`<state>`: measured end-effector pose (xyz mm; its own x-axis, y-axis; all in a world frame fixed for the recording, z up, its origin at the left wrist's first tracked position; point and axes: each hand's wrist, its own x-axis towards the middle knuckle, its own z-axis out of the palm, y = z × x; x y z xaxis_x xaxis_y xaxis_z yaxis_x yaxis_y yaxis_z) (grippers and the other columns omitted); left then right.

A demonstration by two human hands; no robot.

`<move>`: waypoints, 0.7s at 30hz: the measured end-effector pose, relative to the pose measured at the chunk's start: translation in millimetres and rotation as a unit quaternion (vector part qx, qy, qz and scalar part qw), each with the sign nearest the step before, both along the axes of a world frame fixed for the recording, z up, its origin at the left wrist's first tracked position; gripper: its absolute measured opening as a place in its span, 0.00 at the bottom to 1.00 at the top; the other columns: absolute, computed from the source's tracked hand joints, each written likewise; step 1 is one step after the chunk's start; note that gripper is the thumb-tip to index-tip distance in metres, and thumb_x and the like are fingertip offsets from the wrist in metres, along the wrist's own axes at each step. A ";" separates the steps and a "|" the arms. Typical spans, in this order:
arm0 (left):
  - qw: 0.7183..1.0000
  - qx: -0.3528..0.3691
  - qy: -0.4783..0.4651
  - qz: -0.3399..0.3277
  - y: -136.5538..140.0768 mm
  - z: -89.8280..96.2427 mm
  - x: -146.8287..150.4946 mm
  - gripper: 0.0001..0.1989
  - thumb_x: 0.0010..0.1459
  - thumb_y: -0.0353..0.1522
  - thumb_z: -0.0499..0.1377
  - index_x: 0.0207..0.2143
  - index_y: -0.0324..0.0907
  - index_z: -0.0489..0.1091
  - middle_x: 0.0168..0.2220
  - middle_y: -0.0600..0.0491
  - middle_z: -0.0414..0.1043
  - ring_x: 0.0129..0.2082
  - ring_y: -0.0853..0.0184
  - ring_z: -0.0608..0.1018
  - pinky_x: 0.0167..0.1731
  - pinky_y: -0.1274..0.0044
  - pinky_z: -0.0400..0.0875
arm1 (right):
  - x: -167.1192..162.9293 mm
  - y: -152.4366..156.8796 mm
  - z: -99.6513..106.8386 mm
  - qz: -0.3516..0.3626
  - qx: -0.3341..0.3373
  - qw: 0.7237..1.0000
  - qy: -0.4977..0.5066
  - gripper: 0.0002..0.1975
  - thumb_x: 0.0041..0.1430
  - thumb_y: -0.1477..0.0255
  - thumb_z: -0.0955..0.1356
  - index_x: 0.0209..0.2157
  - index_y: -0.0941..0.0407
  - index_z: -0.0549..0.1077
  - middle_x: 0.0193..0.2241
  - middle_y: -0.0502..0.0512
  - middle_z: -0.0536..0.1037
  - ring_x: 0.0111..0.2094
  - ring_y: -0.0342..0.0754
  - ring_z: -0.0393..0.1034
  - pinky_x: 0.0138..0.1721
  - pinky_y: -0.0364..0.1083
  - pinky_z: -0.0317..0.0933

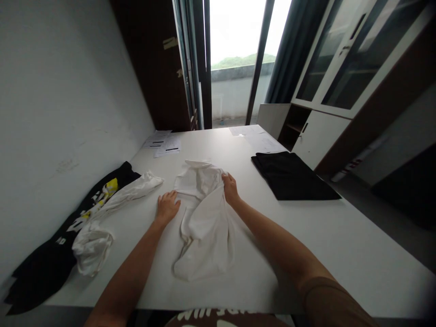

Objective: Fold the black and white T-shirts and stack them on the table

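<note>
A rumpled white shirt (207, 236) lies on the white table in front of me, its folds bunched and a flap of cloth at its far end. My right hand (230, 188) has its fingers closed on the shirt's right edge, near the far end. On the opposite side, my left hand (167, 206) rests low on the table, fingers stretched toward the shirt's left edge and touching it, thumb apart. Some folds hide the garment's exact layout.
Along the left wall lie a black garment with yellow and white print (44, 268) and a crumpled white cloth (93, 245). A folded black cloth (296, 177) sits at the right. Papers (166, 145) lie at the white table's (265, 254) far end, before a cabinet (313, 136).
</note>
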<state>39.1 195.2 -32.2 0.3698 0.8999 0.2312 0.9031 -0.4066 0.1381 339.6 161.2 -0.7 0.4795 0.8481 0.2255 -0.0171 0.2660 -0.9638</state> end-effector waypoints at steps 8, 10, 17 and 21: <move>0.994 0.028 0.008 0.106 17.5 -5.0 -27.4 0.21 0.67 0.38 0.53 0.58 0.41 0.72 0.64 0.43 0.69 0.63 0.51 0.68 0.62 0.60 0.58 | 70.8 19.0 -21.8 -0.102 -0.073 0.986 0.108 0.13 0.53 0.61 0.63 0.23 0.50 0.55 0.18 0.42 0.55 0.21 0.43 0.51 0.22 0.43 0.51; 0.994 0.032 0.008 0.105 18.2 -6.5 -26.8 0.21 0.67 0.38 0.53 0.57 0.42 0.73 0.63 0.43 0.69 0.62 0.52 0.68 0.62 0.61 0.58 | 79.6 20.8 -25.1 -0.124 -0.106 0.983 0.087 0.12 0.52 0.62 0.63 0.22 0.50 0.56 0.17 0.43 0.55 0.21 0.43 0.50 0.21 0.43 0.49; 0.989 0.007 -0.029 0.142 31.4 -9.2 -44.2 0.22 0.68 0.37 0.50 0.59 0.40 0.72 0.62 0.42 0.70 0.62 0.54 0.70 0.62 0.64 0.61 | 96.2 15.1 -17.1 -0.250 -0.090 0.962 0.059 0.09 0.57 0.64 0.58 0.25 0.50 0.59 0.21 0.46 0.61 0.24 0.45 0.56 0.25 0.44 0.55; 0.988 0.033 -0.063 0.135 36.7 -13.6 -51.8 0.23 0.67 0.33 0.48 0.60 0.40 0.71 0.61 0.42 0.72 0.61 0.56 0.71 0.64 0.65 0.60 | 104.7 8.1 -6.7 -0.226 -0.091 0.970 0.008 0.09 0.57 0.63 0.61 0.27 0.51 0.62 0.24 0.47 0.65 0.27 0.46 0.61 0.30 0.43 0.60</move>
<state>-12.7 231.9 -45.8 0.0838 0.9434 0.3208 0.9572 -0.1657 0.2372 444.3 169.3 -7.4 0.8133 0.5762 0.0813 0.0462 0.0755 -0.9961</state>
